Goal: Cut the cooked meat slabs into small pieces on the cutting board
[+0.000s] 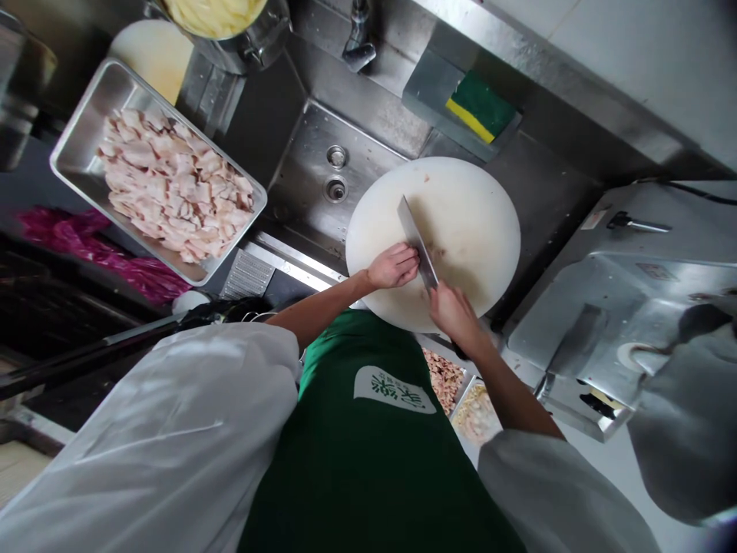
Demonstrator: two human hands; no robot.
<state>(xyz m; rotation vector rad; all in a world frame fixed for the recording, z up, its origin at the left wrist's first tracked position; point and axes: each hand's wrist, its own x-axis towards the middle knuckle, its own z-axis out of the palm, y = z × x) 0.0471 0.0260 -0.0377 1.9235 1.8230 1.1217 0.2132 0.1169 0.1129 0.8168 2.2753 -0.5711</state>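
A round white cutting board point(477, 223) rests over the right part of the sink. My right hand point(454, 311) grips a cleaver point(415, 234) by its handle, the blade standing on edge across the board and pointing away from me. Close against the blade's left side is my left hand point(394, 266), its fingers curled under onto the board; whatever lies beneath them is hidden. Small meat scraps point(437, 253) lie just right of the blade. At the left, a metal tray point(80, 157) holds many pale, sliced meat pieces point(173, 180).
The steel sink point(322, 134) has a faucet point(359, 46) behind it. A green and yellow sponge point(482, 107) lies on the back ledge. A metal slicing machine point(645, 284) stands at right. A pot point(230, 50) sits back left. Containers of chopped food point(446, 380) are below the board.
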